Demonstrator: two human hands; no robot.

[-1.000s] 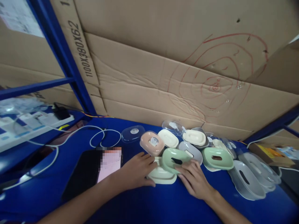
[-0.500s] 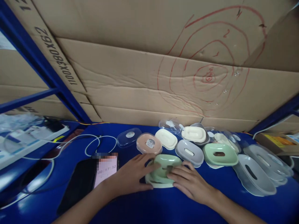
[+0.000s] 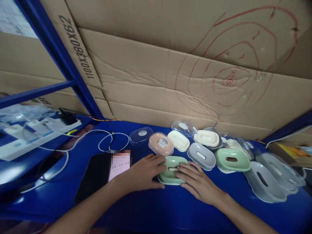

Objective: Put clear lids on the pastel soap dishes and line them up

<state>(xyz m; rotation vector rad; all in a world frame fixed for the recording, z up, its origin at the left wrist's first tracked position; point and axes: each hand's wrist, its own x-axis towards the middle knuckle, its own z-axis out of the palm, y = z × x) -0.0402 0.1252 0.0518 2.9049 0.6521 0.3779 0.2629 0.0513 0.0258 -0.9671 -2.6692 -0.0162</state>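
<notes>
A light green soap dish (image 3: 170, 178) lies level on the blue tabletop between my hands, with a pale piece showing through its central slot. My left hand (image 3: 145, 173) grips the dish's left end, thumb at the front edge and fingers on the far side. From the right, my right hand (image 3: 198, 182) lays its bent fingers over the other end, the tips close to the slot. Behind it sit a peach dish (image 3: 158, 148) with a clear labelled cover and a cream tray (image 3: 179, 141). A grey dish (image 3: 203, 162) and another green dish (image 3: 241, 164) stand to the right.
Left of my arm a phone (image 3: 119, 165) shows a timer beside a black case (image 3: 94, 175). White cables (image 3: 85, 135) and a power strip (image 3: 48, 139) lie farther left. Clear lids (image 3: 141, 135) and more grey dishes (image 3: 266, 185) surround the workspace; a cardboard wall (image 3: 146, 65) rises behind.
The green dish has gone from tilted to level over the pale-edged part beneath, and its slot shows clearly. Both hands stay on it. The camera view has shifted slightly.
</notes>
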